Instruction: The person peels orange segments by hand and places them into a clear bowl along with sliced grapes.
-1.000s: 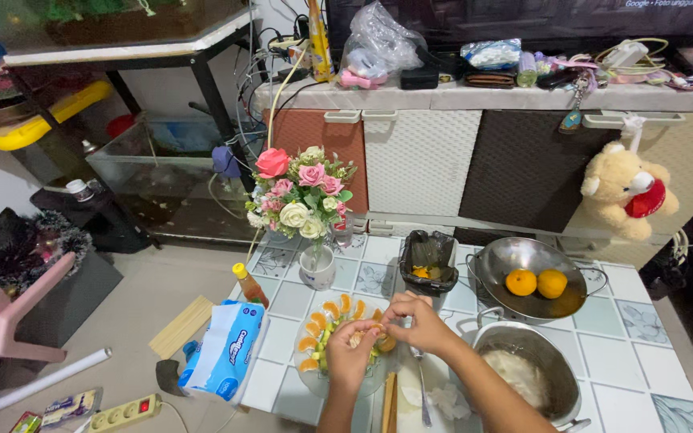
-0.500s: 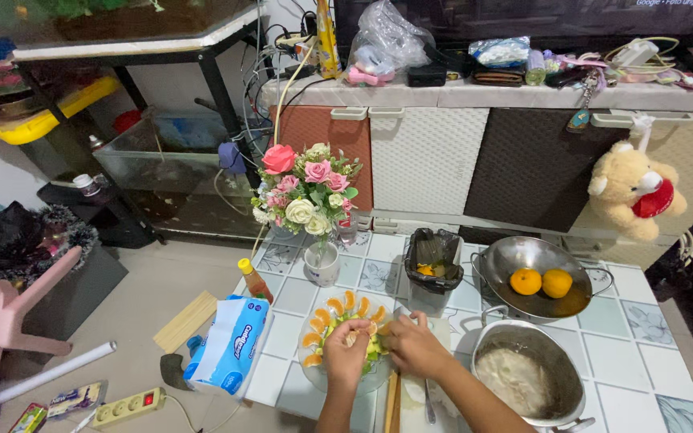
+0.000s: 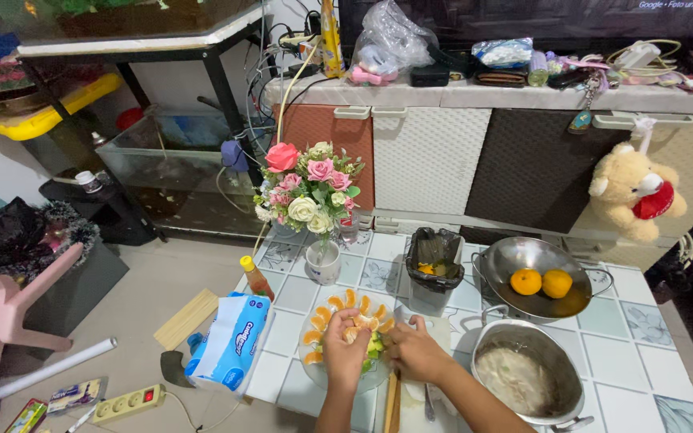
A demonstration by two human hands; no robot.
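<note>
A round plate (image 3: 314, 372) on the tiled table carries orange segments (image 3: 324, 316) laid in a ring, with something green (image 3: 375, 346) near its middle. My left hand (image 3: 344, 353) rests over the plate's centre, fingertips on a segment. Beside it, my right hand (image 3: 412, 350) touches the same spot from the right, fingers pinched around the green piece and a segment. Both hands hide the middle of the plate.
A metal bowl (image 3: 515, 269) with two whole oranges (image 3: 541, 282) sits at the right, a steel pot (image 3: 528, 377) in front of it. A small black bin (image 3: 435, 256), a flower vase (image 3: 322, 261), a sauce bottle (image 3: 256, 277) and a tissue pack (image 3: 230, 341) stand around the plate.
Both hands have drawn closer together over the plate's middle. The view has tilted slightly downward.
</note>
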